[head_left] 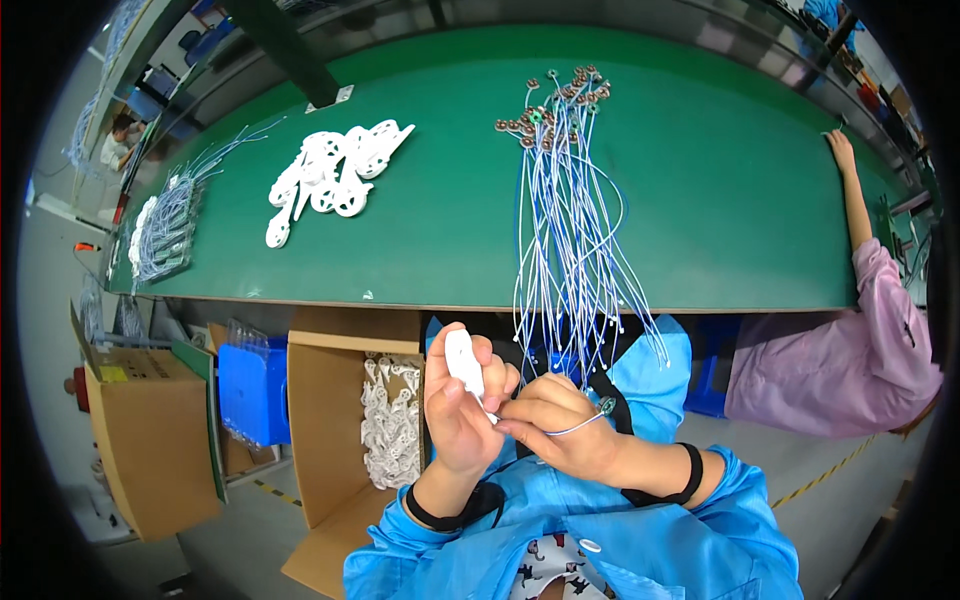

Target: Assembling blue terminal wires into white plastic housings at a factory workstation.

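In front of my chest, my left hand [459, 425] pinches a white plastic housing [463, 362] upright between thumb and fingers. My right hand [562, 428] meets its lower end, fingers closed on a thin blue-and-white cable [575, 428]. A small round green part [607, 405] on that cable lies against the back of my right hand. Whether the cable's tip sits inside the housing is hidden by my fingers. Just beyond my hands, a bundle of similar cables [575, 230] hangs over the table edge, with brown round ends [540, 127] at the far side.
A pile of white plastic housings [330, 170] lies left on the green table [450, 220]. Farther left is a bagged cable bundle [165, 235]. Below stand an open carton [325, 430] of white parts, a blue bin [253, 393] and another carton [150, 440]. A co-worker's pink sleeve [875, 270] is at right.
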The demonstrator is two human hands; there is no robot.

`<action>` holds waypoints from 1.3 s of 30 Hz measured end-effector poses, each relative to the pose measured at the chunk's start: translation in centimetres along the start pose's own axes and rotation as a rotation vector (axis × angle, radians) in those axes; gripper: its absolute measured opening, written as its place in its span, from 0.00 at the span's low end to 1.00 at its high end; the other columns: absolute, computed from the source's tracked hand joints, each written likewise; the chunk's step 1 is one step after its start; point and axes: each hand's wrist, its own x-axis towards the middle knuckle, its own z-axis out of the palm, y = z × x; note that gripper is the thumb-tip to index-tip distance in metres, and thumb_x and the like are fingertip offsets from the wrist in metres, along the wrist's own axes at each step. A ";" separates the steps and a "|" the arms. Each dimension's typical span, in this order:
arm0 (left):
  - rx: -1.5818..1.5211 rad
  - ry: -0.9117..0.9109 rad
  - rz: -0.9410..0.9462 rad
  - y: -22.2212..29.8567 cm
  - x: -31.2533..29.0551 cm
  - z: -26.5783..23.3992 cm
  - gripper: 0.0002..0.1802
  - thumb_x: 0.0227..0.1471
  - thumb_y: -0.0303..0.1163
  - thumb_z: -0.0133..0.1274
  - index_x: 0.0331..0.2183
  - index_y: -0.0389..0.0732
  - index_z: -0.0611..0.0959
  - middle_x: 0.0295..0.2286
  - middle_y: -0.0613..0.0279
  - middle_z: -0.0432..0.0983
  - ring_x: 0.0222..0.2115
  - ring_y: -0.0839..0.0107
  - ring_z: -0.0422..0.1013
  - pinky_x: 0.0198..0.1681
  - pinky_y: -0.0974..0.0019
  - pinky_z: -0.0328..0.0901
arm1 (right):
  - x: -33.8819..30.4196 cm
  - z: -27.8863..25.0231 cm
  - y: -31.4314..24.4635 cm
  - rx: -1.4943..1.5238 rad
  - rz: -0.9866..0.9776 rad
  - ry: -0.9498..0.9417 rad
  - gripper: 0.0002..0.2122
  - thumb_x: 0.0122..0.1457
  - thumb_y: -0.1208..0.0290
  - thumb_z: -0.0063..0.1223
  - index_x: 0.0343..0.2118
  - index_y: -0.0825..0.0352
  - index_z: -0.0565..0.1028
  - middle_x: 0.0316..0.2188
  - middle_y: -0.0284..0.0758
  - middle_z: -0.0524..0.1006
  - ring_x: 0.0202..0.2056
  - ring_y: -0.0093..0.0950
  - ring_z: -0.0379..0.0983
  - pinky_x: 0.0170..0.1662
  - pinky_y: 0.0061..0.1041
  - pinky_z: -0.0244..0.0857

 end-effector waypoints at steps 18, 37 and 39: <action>0.073 0.004 -0.205 -0.6 -0.1 -1.8 0.35 0.52 0.52 0.48 0.56 0.42 0.64 0.33 0.48 0.73 0.33 0.65 0.68 0.38 0.62 0.62 | -1.9 -1.6 0.6 0.854 0.678 -0.133 0.05 0.59 0.74 0.51 0.33 0.67 0.68 0.24 0.26 0.71 0.25 0.12 0.65 0.26 0.15 0.61; 0.572 0.229 0.143 2.3 -1.7 -5.1 0.32 0.58 0.47 0.36 0.50 0.26 0.66 0.35 0.48 0.73 0.33 0.67 0.70 0.37 0.67 0.65 | 1.5 -4.3 -0.9 1.178 0.229 0.244 0.11 0.64 0.72 0.40 0.47 0.71 0.68 0.35 0.46 0.75 0.28 0.23 0.70 0.33 0.21 0.66; 0.635 0.309 0.158 3.5 -2.1 -6.5 0.30 0.59 0.44 0.33 0.50 0.26 0.67 0.35 0.49 0.73 0.32 0.68 0.70 0.36 0.68 0.65 | 2.0 -5.4 -0.6 1.253 0.183 0.375 0.14 0.65 0.70 0.37 0.49 0.71 0.66 0.35 0.48 0.75 0.27 0.26 0.70 0.32 0.23 0.66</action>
